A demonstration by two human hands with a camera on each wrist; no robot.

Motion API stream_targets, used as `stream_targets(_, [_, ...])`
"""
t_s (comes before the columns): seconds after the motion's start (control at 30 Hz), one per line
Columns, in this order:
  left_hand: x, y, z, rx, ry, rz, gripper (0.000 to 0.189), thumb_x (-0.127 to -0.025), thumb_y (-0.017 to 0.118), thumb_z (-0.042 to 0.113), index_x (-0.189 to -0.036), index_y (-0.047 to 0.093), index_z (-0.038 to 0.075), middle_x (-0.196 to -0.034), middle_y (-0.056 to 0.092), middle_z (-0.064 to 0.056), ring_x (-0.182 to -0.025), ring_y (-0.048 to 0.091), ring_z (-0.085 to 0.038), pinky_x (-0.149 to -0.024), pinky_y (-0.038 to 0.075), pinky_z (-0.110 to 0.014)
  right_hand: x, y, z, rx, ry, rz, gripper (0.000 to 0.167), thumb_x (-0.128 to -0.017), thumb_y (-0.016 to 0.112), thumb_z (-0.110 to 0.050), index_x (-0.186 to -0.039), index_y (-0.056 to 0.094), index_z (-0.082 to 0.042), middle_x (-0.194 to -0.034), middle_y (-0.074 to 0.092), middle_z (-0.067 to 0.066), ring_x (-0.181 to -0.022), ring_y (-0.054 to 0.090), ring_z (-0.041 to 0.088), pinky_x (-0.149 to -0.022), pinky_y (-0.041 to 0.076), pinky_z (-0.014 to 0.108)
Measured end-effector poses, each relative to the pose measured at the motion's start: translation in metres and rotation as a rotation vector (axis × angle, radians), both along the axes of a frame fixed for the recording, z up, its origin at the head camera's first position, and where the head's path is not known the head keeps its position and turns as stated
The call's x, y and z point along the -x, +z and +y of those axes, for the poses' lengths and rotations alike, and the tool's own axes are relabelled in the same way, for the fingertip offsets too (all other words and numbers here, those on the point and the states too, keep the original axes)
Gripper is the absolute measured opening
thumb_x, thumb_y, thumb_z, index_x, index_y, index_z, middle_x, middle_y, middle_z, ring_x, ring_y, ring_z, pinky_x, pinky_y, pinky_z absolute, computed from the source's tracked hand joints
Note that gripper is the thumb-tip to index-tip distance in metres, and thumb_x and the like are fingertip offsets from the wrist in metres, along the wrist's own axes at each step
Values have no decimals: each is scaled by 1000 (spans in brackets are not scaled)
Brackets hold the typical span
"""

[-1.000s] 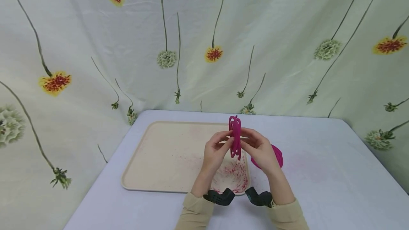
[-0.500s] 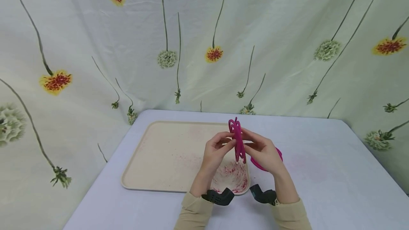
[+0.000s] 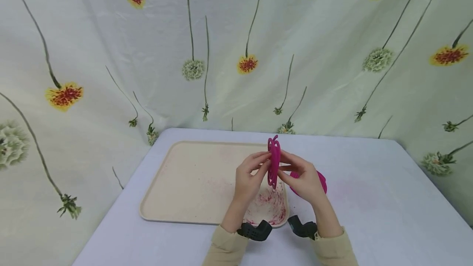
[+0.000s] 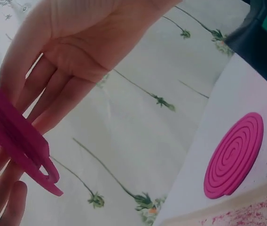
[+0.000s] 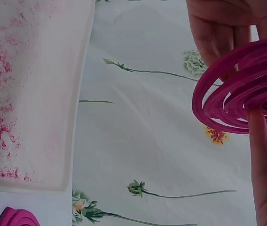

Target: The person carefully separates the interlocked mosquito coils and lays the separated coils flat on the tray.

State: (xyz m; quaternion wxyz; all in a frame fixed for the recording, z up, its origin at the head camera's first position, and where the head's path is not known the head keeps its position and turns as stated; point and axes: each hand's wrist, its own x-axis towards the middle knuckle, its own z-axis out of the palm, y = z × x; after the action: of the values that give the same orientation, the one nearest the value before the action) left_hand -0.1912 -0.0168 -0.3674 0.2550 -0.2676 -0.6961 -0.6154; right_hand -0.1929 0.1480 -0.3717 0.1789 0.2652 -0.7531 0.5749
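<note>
A magenta mosquito coil (image 3: 274, 163) is held up on edge above the tray's right end. My left hand (image 3: 248, 179) pinches its left side between thumb and fingers. From the other side, my right hand (image 3: 306, 182) pinches it too. In the right wrist view the spiral rings of the raised coil (image 5: 218, 99) stand apart at different levels, with gaps between them; I cannot tell whether it is one coil or two nested. Another magenta coil (image 4: 233, 155) lies flat on the table, partly hidden behind my right hand in the head view.
A beige tray (image 3: 184, 180) lies on the white-covered table (image 3: 369, 216), its right end smeared with magenta crumbs and dust. The flat coil lies just beyond the tray's right edge. A flower-printed cloth (image 3: 332, 52) hangs behind the table.
The held coil leaned over to the right half a second ago and is now more upright. My right hand shifted right, then back left a little. The left hand has barely moved.
</note>
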Motion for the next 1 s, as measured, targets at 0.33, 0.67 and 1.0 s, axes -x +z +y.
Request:
stream_targets(0.33, [-5, 4, 2, 93, 20, 179, 24, -86, 60, -9, -109, 64, -11, -109, 62, -23, -98, 62, -32, -77, 55, -29, 1, -4, -3, 8, -46, 141, 53, -73, 70, 17, -123, 58, 5, -111, 64, 19, -97, 62, 8, -76, 54, 25])
stream_targets(0.67, [-4, 8, 2, 41, -12, 150, 25, -85, 60, -10, -110, 62, -10, -108, 64, -23, -95, 63, -34, -78, 55, -33, 3, -2, -5, 72, -41, 155, 49, -72, 68, 19, -119, 58, 9, -113, 62, 16, -96, 62, 6, -77, 54, 25])
stream_targets(1.0, [-7, 7, 3, 17, -41, 91, 22, -86, 60, -8, -107, 65, -12, -111, 61, -25, -102, 59, -36, -77, 55, -32, 0, -1, 0, 60, 42, 148, 43, -78, 64, 15, -119, 58, 9, -119, 59, 15, -104, 59, 9, -79, 53, 24])
